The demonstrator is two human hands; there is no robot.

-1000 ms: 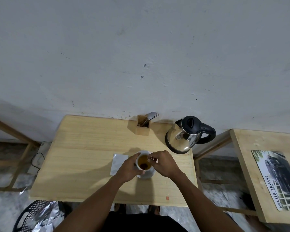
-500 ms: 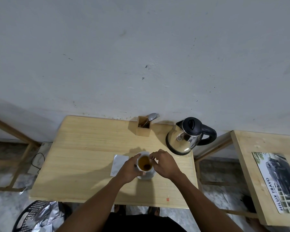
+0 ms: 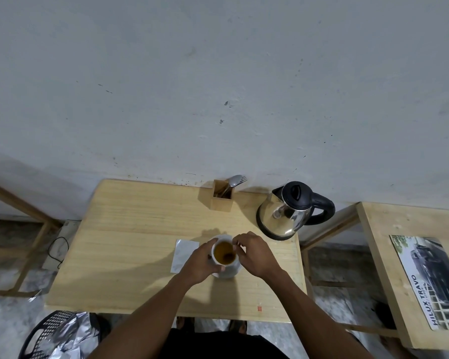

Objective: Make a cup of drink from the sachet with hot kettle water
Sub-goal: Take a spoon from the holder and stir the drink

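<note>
A white cup (image 3: 217,257) of brown drink stands on the wooden table (image 3: 140,229), right of centre. A dark lump sits in the liquid near the right rim. My left hand (image 3: 198,263) wraps the cup's left side. My right hand (image 3: 254,255) hovers at the right rim with thumb and finger pinched together just over the drink; what they pinch is too small to see. A white sachet (image 3: 183,255) lies flat left of the cup, partly under my left hand. The steel kettle (image 3: 288,213), with black lid and handle, stands at the back right corner.
A wooden holder (image 3: 222,196) with a spoon and fork stands at the back edge against the wall. A second wooden table (image 3: 379,242) with a printed car sheet (image 3: 430,281) is on the right. A black basket (image 3: 49,335) with foil sits on the floor, lower left.
Both hands stay at the cup. The dark lump in the drink has shifted slightly toward the right rim.
</note>
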